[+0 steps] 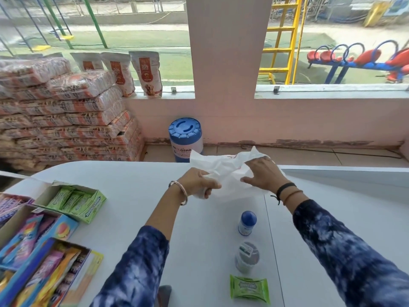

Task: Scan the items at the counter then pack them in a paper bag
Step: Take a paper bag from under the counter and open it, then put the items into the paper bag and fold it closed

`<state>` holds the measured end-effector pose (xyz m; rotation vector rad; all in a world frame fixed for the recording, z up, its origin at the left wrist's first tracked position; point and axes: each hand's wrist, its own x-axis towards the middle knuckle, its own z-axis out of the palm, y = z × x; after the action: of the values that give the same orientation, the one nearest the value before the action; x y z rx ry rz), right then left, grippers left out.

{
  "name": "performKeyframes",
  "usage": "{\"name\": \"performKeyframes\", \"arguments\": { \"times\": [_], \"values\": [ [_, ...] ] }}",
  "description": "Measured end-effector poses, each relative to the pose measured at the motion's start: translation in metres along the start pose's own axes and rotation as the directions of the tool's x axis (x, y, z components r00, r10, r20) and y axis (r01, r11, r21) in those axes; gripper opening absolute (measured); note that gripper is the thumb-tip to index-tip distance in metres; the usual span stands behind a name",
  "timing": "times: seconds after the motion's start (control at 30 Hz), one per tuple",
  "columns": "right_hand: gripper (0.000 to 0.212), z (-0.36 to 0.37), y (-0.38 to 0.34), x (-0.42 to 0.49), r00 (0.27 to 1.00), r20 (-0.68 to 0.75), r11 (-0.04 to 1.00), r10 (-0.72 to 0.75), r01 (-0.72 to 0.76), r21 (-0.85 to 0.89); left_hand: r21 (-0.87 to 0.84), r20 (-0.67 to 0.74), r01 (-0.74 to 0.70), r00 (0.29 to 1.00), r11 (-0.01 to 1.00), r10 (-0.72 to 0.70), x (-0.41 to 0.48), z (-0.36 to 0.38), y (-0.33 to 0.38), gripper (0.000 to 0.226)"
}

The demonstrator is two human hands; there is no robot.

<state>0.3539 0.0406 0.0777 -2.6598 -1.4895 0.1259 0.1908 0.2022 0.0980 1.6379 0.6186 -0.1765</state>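
A crumpled white paper bag [223, 171] lies at the far side of the white counter [124, 185]. My left hand [198, 183] grips its near left edge in a closed fist. My right hand [263, 173] rests on the bag's right side, fingers spread and curled over the paper. Nearer to me on the counter stand a small white bottle with a blue cap [247, 222] and a clear lidded cup [246, 257]. A green gum packet [250, 289] lies flat in front of them. A dark object [164, 293], partly hidden by my left sleeve, sits at the bottom edge.
Open display boxes line the counter's left: green gum packs [73, 200] and colourful candy sachets [33, 251]. Beyond the counter, stacked orange-and-white sacks [66, 116], dog-food pouches [146, 72] on the window sill and a blue-lidded drum [186, 138] stand on the floor.
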Motion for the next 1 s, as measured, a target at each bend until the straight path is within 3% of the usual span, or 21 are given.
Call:
{"name": "performKeyframes", "arguments": {
  "times": [0.13,0.2,0.3,0.37,0.5,0.63,0.73,0.87,1.0],
  "values": [
    [0.026,-0.008,-0.029,-0.035,0.966,-0.172,0.915,-0.195,0.242,0.321,-0.369,-0.049,-0.034,0.999,0.929,0.017,0.002,0.004,-0.012,0.009],
    [0.028,-0.009,-0.035,-0.057,0.978,-0.026,0.927,-0.208,0.206,0.315,-0.468,-0.054,-0.037,0.998,0.883,0.013,0.002,0.004,-0.016,0.014],
    [0.041,0.006,-0.031,-0.077,0.956,0.276,0.993,-0.097,0.075,0.088,-0.520,-0.076,-0.043,0.997,0.853,0.004,-0.004,0.006,-0.019,0.017],
    [0.040,0.014,-0.030,-0.083,0.943,0.326,0.997,-0.061,0.040,0.071,-0.529,-0.096,-0.049,0.995,0.847,-0.002,-0.008,0.008,-0.019,0.017],
    [0.036,-0.001,-0.032,-0.090,0.976,0.215,0.973,-0.044,-0.007,0.232,-0.499,-0.118,-0.047,0.993,0.865,-0.014,-0.012,0.016,-0.018,0.014],
    [0.035,-0.032,-0.046,-0.079,0.999,-0.034,0.858,0.019,0.002,0.514,-0.474,-0.158,-0.073,0.987,0.878,-0.003,-0.014,0.020,-0.020,0.016],
    [0.035,-0.024,-0.061,-0.046,0.986,-0.061,0.898,0.157,-0.116,0.425,-0.469,-0.186,-0.086,0.983,0.879,-0.003,-0.017,0.027,-0.020,0.016],
    [0.029,-0.001,-0.065,-0.006,0.952,0.084,0.932,0.295,-0.306,0.195,-0.549,-0.206,-0.095,0.978,0.830,-0.024,-0.022,0.031,-0.018,0.018],
    [0.036,0.011,-0.056,0.002,0.938,0.159,0.918,0.310,-0.338,0.209,-0.528,-0.231,-0.101,0.973,0.843,-0.028,-0.021,0.029,-0.021,0.017]
  ]
}}
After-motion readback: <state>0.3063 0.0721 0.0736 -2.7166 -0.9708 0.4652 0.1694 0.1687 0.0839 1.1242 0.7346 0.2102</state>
